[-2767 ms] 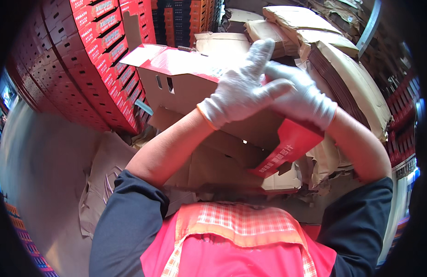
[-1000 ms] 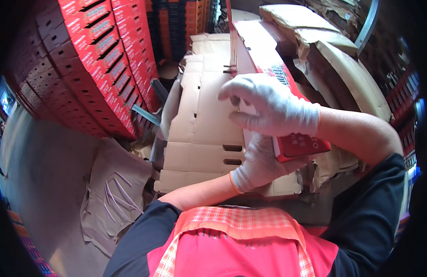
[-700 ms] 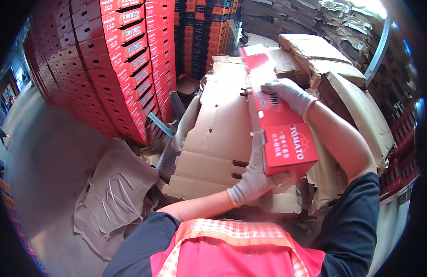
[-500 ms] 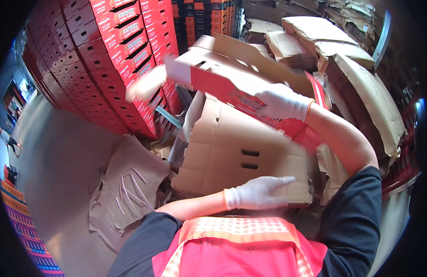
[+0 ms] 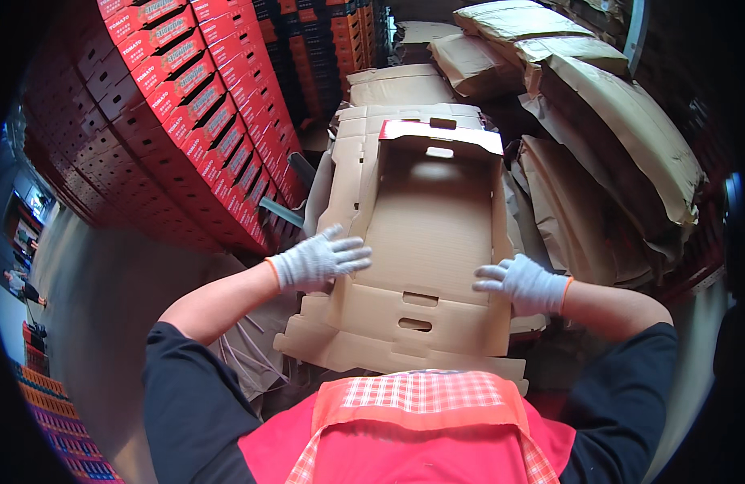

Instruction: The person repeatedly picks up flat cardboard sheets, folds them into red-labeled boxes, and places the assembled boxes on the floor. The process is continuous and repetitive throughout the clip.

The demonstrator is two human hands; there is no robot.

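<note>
Head view: flattened cardboard box (image 5: 433,218) is lying inner side up on a stack of flat cartons (image 5: 405,343). Left hand (image 5: 316,260) and right hand (image 5: 524,284), gloved, are pressing open-fingered on its side edges, grasping nothing. Red boxes (image 5: 187,105) are standing stacked at left.

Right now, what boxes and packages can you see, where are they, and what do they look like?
Flat carton: centre, brown, red far rim, between left hand and right hand.
Stacked boxes: left wall, red, white labels.
Wrapped bundles: upper right, brown paper.
</note>
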